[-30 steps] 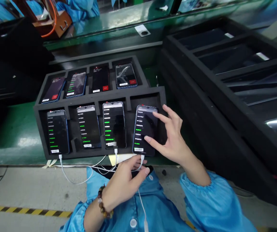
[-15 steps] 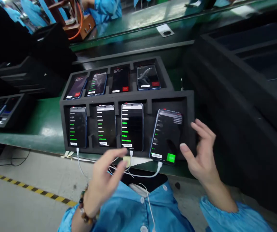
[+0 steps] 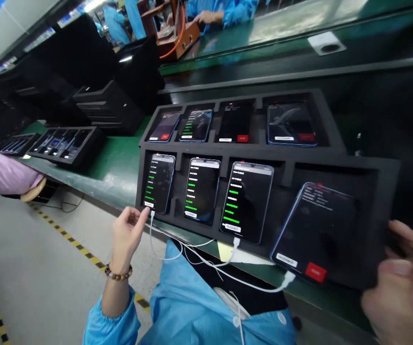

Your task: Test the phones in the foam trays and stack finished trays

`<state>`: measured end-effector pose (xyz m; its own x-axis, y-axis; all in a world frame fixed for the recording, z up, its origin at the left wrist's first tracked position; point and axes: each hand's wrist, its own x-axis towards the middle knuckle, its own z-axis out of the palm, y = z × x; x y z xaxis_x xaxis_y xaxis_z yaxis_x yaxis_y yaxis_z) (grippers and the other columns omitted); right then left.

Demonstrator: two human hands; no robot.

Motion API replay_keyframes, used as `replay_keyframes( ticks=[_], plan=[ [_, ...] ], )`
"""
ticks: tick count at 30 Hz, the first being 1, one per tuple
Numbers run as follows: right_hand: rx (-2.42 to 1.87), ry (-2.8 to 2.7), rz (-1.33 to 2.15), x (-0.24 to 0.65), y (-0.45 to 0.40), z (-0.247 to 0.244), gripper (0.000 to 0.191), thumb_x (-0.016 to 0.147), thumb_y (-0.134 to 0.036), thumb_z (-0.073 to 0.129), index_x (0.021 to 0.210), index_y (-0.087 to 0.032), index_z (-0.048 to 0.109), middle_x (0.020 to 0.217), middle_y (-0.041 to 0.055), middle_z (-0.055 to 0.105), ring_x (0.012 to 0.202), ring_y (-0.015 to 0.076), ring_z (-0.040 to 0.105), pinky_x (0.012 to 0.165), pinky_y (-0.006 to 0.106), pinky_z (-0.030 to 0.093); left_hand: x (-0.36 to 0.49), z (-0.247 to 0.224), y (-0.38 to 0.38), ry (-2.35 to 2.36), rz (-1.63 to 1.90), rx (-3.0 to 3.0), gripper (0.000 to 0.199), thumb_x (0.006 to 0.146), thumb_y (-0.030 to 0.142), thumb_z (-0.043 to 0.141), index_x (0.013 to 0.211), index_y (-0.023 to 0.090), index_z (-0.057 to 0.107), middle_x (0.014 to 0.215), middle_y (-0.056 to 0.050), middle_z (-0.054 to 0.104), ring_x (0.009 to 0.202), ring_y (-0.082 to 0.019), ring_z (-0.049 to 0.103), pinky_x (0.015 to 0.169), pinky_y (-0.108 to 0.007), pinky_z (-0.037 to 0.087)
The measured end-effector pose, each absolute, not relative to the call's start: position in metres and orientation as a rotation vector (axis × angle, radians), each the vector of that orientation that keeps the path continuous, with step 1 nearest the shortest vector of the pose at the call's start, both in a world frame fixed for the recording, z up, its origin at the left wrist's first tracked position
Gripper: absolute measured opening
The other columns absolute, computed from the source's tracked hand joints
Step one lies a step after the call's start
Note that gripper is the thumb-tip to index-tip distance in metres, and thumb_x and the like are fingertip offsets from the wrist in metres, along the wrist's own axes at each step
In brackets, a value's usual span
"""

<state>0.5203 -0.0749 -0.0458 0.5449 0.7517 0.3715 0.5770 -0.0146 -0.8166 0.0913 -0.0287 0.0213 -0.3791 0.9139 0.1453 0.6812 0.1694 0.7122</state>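
Observation:
A black foam tray (image 3: pixel 289 167) with slots holds several smartphones in its front row. My right hand (image 3: pixel 407 282) grips its right end, thumb in front and fingers around the edge. At the front left corner, my left hand (image 3: pixel 129 235) pinches the tray's edge, beside the leftmost phone (image 3: pixel 160 184). White charging cables (image 3: pixel 237 243) plug into some front phones. The right phone (image 3: pixel 314 230) lies tilted in its slot and shows a red box; the middle phones (image 3: pixel 202 189) list green and white lines.
Behind lies a second row of phones (image 3: pixel 237 122), some with red boxes. Further left stand another phone tray (image 3: pixel 65 143) and black bins (image 3: pixel 109 108). A person's pink sleeve (image 3: pixel 8 170) is at far left. Across the green bench, a co-worker's hand (image 3: pixel 208 17) rests by a wooden box (image 3: pixel 184 40).
My left hand has moved left to the tray's corner, and my right hand has closed on its right end. The right phone's green box is now red. The view has shifted.

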Motion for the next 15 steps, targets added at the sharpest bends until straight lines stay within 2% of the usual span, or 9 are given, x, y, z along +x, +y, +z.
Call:
replay_keyframes(
  ticks=[4,8,12,15],
  plan=[
    [-1.738,-1.116,0.179,0.519,-0.074,-0.047,0.059,0.098,-0.081,0.037,0.152,-0.064,0.055,0.143,0.0151,0.065,0.139,0.0526,0.055,0.091,0.084,0.048,0.096,0.019,-0.036,1.997,0.921,1.370,0.049,0.076,0.065,0.088,0.077,0.022,0.065,0.070,-0.003,0.069,0.068,-0.020,0.067,0.063,-0.027,0.049],
    [-1.766,-1.136,0.178,0.524,-0.074,-0.053,0.056,0.100,-0.077,0.036,0.152,-0.066,0.053,0.151,0.0119,0.062,0.134,0.0503,0.060,0.092,0.081,0.049,0.102,0.018,-0.036,1.802,0.938,1.174,0.050,0.077,0.066,0.088,0.080,0.022,0.064,0.063,-0.002,0.067,0.066,-0.022,0.070,0.066,-0.030,0.054],
    [-1.759,-1.130,0.171,0.526,-0.076,-0.056,0.061,0.101,-0.078,0.035,0.156,-0.058,0.054,0.153,0.0131,0.063,0.129,0.0493,0.065,0.093,0.078,0.052,0.104,0.020,-0.037,1.622,0.960,1.056,0.053,0.079,0.067,0.087,0.087,0.018,0.068,0.062,0.000,0.065,0.059,-0.015,0.059,0.061,-0.026,0.049],
    [-1.736,-1.144,0.142,0.529,-0.076,-0.059,0.070,0.100,-0.082,0.037,0.158,-0.048,0.058,0.153,0.0188,0.062,0.130,0.0507,0.066,0.092,0.076,0.055,0.106,0.018,-0.035,1.526,1.035,0.918,0.061,0.074,0.071,0.090,0.089,0.016,0.068,0.062,0.005,0.054,0.052,-0.008,0.041,0.050,-0.020,0.034]
  ],
)
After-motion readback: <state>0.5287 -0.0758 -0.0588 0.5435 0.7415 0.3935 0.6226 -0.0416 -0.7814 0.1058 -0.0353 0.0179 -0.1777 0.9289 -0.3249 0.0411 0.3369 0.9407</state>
